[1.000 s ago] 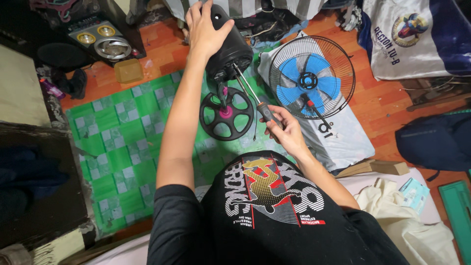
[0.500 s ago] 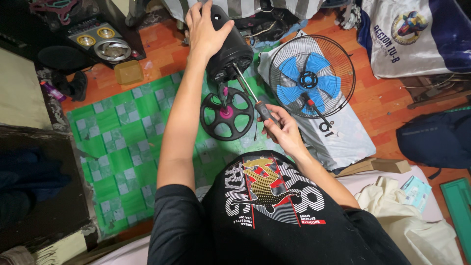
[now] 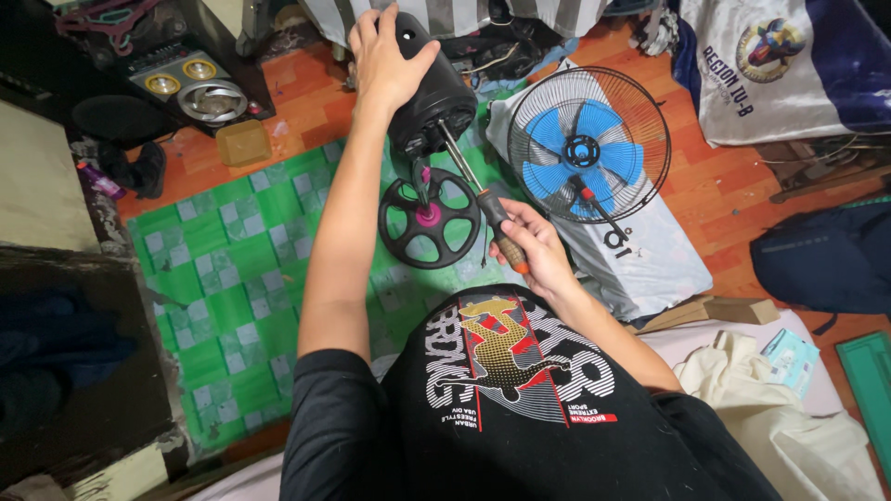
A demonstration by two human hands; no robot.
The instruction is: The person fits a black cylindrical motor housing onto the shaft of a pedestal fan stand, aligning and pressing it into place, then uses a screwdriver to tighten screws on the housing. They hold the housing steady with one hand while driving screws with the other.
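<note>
Black fan motor housing (image 3: 436,102): I see it near the far edge of the green checkered mat (image 3: 223,278), tilted, with its face turned toward me. My left hand (image 3: 385,60) lies flat over its top, fingers spread and pressing down, not wrapped around.

Screwdriver (image 3: 483,199): my right hand (image 3: 534,246) is closed around the dark and orange handle. The shaft runs up and to the left from that hand, and the tip meets the housing's lower face. The long axis is diagonal, from near right to far left. The housing lies ahead and left of the right hand; the left hand is the one already on it.

Just below the housing, a black spoked wheel-shaped part (image 3: 429,218) with a pink centre lies flat on the mat, touching or nearly touching the screwdriver shaft; I cannot tell which.

To the right, a wire fan guard with blue blades (image 3: 587,144) rests on a grey cloth (image 3: 650,269), apart from both hands. A second tool lies across the guard's lower rim.
</note>
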